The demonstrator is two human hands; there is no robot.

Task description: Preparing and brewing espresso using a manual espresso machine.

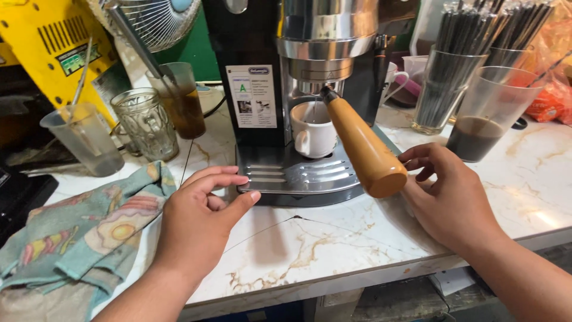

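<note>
Both hands hover open over the white marbled tabletop (333, 250): left hand (199, 220) beside the espresso machine's metal drip tray (298, 179), right hand (447, 200) empty, just beside the rounded wooden portafilter handle (363, 146).

- Cup (314, 132) on drip tray (298, 176), under the machine (280, 65).
- Handle (364, 147) juts toward five o'clock.
- Cloth (77, 232) at eight o'clock.
- Straw glass (441, 89) at two o'clock.

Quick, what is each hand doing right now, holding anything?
Left hand: open, empty, fingertips by the drip tray.
Right hand: loosely curled, empty, beside the wooden handle.
</note>
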